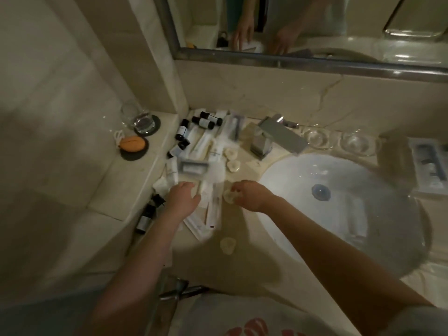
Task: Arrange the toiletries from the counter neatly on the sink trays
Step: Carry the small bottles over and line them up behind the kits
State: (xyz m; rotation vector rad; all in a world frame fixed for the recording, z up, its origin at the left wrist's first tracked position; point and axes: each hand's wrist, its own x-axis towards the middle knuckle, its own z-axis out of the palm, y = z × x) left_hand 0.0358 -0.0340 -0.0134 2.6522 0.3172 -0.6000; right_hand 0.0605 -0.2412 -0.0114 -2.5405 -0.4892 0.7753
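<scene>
Toiletries lie scattered on the marble counter left of the sink: small dark-capped bottles (204, 122), white tubes and packets (201, 144), a grey box (194, 168), and round wrapped soaps (233, 165). My left hand (183, 198) rests flat on long white packets (213, 209). My right hand (249, 195) pinches a small round wrapped soap (229, 196) just above the counter. Another round soap (228, 244) lies nearer the front edge. A tray (429, 163) with items stands at the far right of the sink.
The white basin (339, 202) fills the right side, with a square faucet (274, 137) behind it. Two clear glass dishes (339, 140) sit beyond the basin. A drinking glass (139, 120) and an orange soap on a dark dish (133, 145) stand on the left ledge. More dark bottles (149, 212) lie there.
</scene>
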